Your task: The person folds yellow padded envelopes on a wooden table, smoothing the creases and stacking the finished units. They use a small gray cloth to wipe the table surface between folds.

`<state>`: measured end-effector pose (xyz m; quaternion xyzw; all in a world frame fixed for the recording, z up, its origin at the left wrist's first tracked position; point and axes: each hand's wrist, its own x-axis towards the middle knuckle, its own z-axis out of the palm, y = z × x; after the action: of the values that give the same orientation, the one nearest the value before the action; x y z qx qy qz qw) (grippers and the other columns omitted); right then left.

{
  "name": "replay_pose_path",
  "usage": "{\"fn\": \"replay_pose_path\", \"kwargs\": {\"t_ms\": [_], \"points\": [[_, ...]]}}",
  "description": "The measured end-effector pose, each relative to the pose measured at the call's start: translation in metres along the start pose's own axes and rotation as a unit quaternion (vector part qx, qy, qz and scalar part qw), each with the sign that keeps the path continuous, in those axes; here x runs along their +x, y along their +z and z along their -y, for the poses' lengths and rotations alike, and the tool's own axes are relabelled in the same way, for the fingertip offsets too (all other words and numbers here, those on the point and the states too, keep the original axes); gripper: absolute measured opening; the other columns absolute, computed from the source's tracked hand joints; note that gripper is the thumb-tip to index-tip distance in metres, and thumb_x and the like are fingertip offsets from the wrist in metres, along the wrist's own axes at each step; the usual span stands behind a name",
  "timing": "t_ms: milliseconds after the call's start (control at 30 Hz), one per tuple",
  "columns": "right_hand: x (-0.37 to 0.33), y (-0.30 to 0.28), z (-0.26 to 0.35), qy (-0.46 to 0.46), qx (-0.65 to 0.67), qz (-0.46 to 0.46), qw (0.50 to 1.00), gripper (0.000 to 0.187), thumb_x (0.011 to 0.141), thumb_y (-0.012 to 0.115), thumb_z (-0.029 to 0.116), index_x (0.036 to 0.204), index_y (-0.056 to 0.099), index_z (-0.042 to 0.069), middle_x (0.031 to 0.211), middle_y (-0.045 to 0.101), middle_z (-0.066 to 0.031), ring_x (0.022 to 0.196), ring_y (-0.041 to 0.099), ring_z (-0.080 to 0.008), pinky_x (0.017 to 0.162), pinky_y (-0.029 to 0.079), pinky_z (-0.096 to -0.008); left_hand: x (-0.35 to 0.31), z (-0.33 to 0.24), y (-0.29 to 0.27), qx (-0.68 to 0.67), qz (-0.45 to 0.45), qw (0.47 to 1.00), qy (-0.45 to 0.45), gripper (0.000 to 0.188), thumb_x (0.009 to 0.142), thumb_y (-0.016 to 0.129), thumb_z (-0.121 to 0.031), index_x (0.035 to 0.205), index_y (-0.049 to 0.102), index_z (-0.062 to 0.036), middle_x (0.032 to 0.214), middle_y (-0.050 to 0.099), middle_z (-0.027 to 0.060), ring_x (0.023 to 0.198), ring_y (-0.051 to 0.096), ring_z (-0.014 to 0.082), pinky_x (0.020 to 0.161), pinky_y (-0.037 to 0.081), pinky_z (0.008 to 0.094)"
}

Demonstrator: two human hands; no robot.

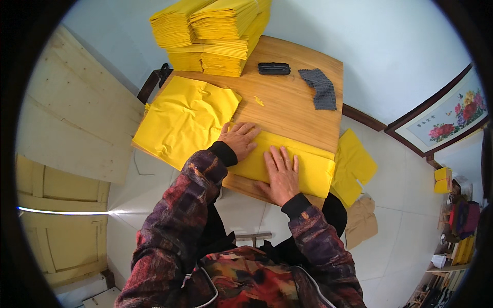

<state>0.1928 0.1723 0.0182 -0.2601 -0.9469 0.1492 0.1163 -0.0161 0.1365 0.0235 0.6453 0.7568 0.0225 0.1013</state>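
A long folded strip of yellow paper [313, 167] lies along the near edge of the wooden table [287, 115]. My left hand [240, 139] rests flat on its left end, fingers stretched out. Palm down, my right hand [281, 174] presses on the strip's middle with spread fingers, the thumb toward the near edge. Neither hand grips anything. Left of the strip, a wide creased yellow sheet [179, 118] spreads over the table's left side and slightly past its edge. My left wrist lies close to this sheet.
Bundled folded yellow paper [226, 25] is stacked high at the back left. A black oblong object [273, 68], a grey cloth [321, 88] and a yellow scrap [259, 101] lie on the table. Yellow paper [354, 167] and brown paper [362, 220] are on the floor at right.
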Motion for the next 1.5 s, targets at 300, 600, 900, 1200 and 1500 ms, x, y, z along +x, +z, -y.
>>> {"fn": "replay_pose_path", "kwargs": {"t_ms": [300, 600, 900, 1200, 1500], "points": [[0.004, 0.006, -0.003, 0.027, 0.034, -0.032, 0.999, 0.074, 0.08, 0.072, 0.034, 0.139, 0.04, 0.004, 0.148, 0.033, -0.0114, 0.138, 0.028, -0.0343, 0.111, 0.018, -0.0582, -0.005, 0.0, -0.004, -0.014, 0.0, 1.0, 0.002, 0.049, 0.096, 0.044, -0.037, 0.142, 0.041, -0.022, 0.146, 0.039, 0.0031, 0.137, 0.033, 0.0232, 0.111, 0.018, 0.0571], [0.009, 0.014, -0.004, 0.048, 0.014, -0.037, 0.998, 0.067, 0.083, 0.069, 0.032, 0.138, 0.042, 0.004, 0.148, 0.035, -0.0112, 0.138, 0.029, -0.0335, 0.111, 0.019, -0.0564, -0.007, -0.004, -0.003, -0.009, -0.01, 1.0, -0.007, 0.048, 0.094, 0.049, -0.034, 0.14, 0.043, -0.0214, 0.145, 0.04, 0.0024, 0.137, 0.034, 0.0221, 0.111, 0.018, 0.0578], [0.014, 0.016, -0.003, 0.065, 0.024, -0.024, 0.997, 0.066, 0.084, 0.067, 0.031, 0.138, 0.04, 0.005, 0.148, 0.033, -0.0092, 0.14, 0.026, -0.0323, 0.112, 0.019, -0.0552, -0.018, -0.032, 0.012, 0.083, -0.096, 0.992, 0.021, 0.051, 0.092, 0.051, -0.027, 0.141, 0.041, -0.0141, 0.149, 0.038, 0.0047, 0.141, 0.027, 0.0246, 0.115, 0.015, 0.0518], [0.011, 0.015, -0.021, 0.045, 0.07, -0.069, 0.994, 0.056, 0.087, 0.058, 0.02, 0.136, 0.041, 0.001, 0.146, 0.036, -0.0141, 0.137, 0.03, -0.035, 0.111, 0.022, -0.0526, -0.023, -0.048, 0.042, -0.061, -0.116, 0.991, 0.004, 0.057, 0.094, 0.048, -0.036, 0.143, 0.037, -0.0104, 0.154, 0.03, 0.0061, 0.143, 0.024, 0.0235, 0.117, 0.015, 0.0432], [-0.005, 0.003, -0.056, 0.179, -0.04, -0.065, 0.981, 0.07, 0.088, 0.06, 0.036, 0.142, 0.035, 0.0, 0.152, 0.028, -0.0147, 0.141, 0.023, -0.0337, 0.114, 0.017, -0.0491, -0.024, -0.051, 0.039, -0.041, -0.117, 0.992, -0.019, 0.067, 0.088, 0.056, -0.037, 0.146, 0.033, -0.0111, 0.156, 0.025, 0.0074, 0.144, 0.022, 0.0259, 0.116, 0.012, 0.0488]]}}
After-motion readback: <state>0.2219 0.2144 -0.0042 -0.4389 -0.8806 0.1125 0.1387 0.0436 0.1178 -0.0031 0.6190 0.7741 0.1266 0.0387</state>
